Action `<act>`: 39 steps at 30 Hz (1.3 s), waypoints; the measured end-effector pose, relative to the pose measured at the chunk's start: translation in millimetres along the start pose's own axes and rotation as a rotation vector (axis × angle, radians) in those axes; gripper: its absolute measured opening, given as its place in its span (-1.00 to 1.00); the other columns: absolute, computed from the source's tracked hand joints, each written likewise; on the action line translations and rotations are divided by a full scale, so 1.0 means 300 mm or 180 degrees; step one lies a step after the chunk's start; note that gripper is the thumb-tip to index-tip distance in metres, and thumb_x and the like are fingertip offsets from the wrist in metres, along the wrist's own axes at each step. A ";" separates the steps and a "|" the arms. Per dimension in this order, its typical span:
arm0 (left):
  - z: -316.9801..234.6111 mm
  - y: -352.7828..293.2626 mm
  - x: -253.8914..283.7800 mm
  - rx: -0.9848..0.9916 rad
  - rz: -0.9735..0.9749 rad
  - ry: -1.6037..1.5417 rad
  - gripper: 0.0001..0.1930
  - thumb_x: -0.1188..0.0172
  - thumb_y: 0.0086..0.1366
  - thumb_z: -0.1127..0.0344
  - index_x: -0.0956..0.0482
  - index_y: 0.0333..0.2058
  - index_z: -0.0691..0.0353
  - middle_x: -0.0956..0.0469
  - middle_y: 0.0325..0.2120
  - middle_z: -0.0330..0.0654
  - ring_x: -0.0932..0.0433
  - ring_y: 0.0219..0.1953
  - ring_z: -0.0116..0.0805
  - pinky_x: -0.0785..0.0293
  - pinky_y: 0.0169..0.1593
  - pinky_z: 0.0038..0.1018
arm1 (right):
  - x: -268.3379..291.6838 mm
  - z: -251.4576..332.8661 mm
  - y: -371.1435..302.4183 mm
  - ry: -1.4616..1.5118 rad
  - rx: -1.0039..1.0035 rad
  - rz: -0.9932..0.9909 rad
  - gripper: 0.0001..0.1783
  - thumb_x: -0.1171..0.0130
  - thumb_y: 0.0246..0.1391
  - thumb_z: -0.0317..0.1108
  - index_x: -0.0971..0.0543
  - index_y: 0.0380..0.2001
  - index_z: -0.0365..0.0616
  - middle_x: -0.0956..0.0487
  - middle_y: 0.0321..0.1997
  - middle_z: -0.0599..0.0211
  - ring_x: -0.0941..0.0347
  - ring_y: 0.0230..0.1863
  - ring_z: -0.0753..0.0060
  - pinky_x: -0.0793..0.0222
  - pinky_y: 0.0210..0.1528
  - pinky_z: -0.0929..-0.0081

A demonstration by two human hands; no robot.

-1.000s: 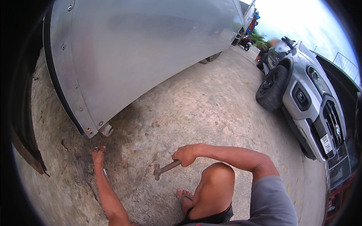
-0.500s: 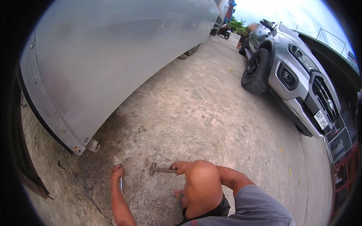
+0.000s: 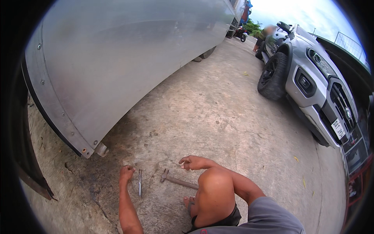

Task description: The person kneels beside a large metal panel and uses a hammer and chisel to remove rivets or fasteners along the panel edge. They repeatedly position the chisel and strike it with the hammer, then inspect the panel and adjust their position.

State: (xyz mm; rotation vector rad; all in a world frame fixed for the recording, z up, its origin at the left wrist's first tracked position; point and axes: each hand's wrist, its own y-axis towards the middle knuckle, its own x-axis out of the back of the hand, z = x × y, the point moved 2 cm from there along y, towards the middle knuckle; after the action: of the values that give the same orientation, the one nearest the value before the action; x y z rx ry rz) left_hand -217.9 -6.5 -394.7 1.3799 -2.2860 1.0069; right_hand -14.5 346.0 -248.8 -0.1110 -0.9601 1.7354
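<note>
On the concrete in front of me lie a hammer (image 3: 180, 181) and, left of it, a slim shiny metal tool (image 3: 140, 187) whose exact kind I cannot make out. My left hand (image 3: 127, 172) is just left of the slim tool, apart from it, fingers curled; anything inside them is hidden. Above the hammer, my right hand (image 3: 191, 162) has its fingers apart and holds nothing. The hammer's head points left, and its handle end reaches toward my bent knee (image 3: 215, 183).
A large grey metal vehicle body (image 3: 117, 58) fills the left, with a small bracket (image 3: 102, 149) under its lower corner. A dark metal beam (image 3: 35, 185) stands at far left. To the right is a silver pickup (image 3: 311, 89); a person (image 3: 261, 39) is beside it farther back.
The hammer has left my right hand and the slim tool my left; both now lie on the concrete. My right hand has risen and its fingers have spread. The view has shifted slightly.
</note>
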 end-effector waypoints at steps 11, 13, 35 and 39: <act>-0.131 -0.016 0.122 -0.0124 0.0050 -0.0456 -0.48 -0.36 0.29 0.13 -0.63 0.15 0.29 -0.66 0.08 0.06 -0.63 0.15 -0.08 -0.48 0.21 -0.28 | -0.027 0.742 -0.566 -0.0843 0.2035 -0.0234 -0.47 -0.24 0.33 -0.11 -0.53 0.27 -0.11 -0.68 0.07 0.07 -0.62 0.12 0.11 -0.53 0.14 0.24; -0.138 -0.042 0.115 0.0340 -0.0399 -0.1547 -0.59 -0.37 0.29 0.14 -0.69 0.01 0.29 -0.71 -0.15 -0.04 -0.66 -0.08 -0.20 -0.53 0.01 -0.30 | -0.083 0.786 -0.598 -0.1083 0.1974 0.0179 -0.47 -0.26 0.30 -0.08 -0.55 0.26 -0.06 -0.68 0.06 0.10 -0.62 0.11 0.09 -0.56 0.09 0.25; -0.615 -0.572 1.175 -0.1859 -0.2540 -0.2592 -0.02 -0.57 -0.11 -0.21 -0.53 0.07 0.57 -0.63 -0.08 0.23 -0.64 0.01 0.08 -0.55 0.13 -0.07 | -0.292 0.789 -0.411 -0.2155 0.3135 0.0408 -0.66 -0.08 0.41 -0.13 -0.50 -0.08 -0.24 -0.65 -0.24 -0.10 -0.60 -0.17 -0.28 -0.52 -0.09 -0.09; -0.672 -0.567 1.109 -0.1991 -0.2268 -0.2783 -0.03 -0.56 -0.08 -0.17 -0.50 0.11 0.57 -0.62 -0.07 0.21 -0.66 -0.02 0.06 -0.59 0.07 -0.08 | -0.294 0.759 -0.420 -0.2584 0.2824 0.0561 -0.60 -0.06 0.42 -0.08 -0.52 0.09 -0.16 -0.67 -0.25 -0.08 -0.62 -0.18 -0.24 -0.54 -0.14 -0.06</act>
State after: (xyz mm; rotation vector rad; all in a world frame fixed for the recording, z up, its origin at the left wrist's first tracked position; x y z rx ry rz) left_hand -260.0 -136.9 7.1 2.2765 -1.9372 -0.5938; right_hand 0.3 158.4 -48.4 1.1821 -0.6303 2.2640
